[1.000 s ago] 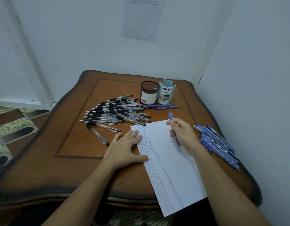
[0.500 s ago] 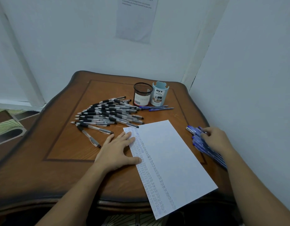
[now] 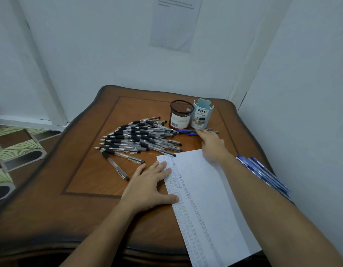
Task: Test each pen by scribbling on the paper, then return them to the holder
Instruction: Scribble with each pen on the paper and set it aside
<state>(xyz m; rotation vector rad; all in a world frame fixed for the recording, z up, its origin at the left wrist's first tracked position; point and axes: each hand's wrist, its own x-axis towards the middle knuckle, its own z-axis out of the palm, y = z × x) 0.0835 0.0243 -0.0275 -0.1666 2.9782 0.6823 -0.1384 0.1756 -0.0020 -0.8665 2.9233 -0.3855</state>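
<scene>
A white paper with rows of scribbles along its left side lies at the table's front right. My left hand rests flat on the paper's left edge, fingers spread. My right hand reaches past the paper's top corner, and its fingertips touch two blue pens lying in front of the holders. No pen shows in its grasp. A black mesh holder and a light blue holder stand side by side at the back.
Several black-grip pens lie in a spread pile left of the holders, one apart nearer me. Several blue pens lie along the table's right edge beside my right forearm. Walls close in behind and to the right of the wooden table.
My right hand held a blue pen on the paper, went to the blue pile at the right edge, and now reaches forward to the blue pens by the holders. The left hand stayed.
</scene>
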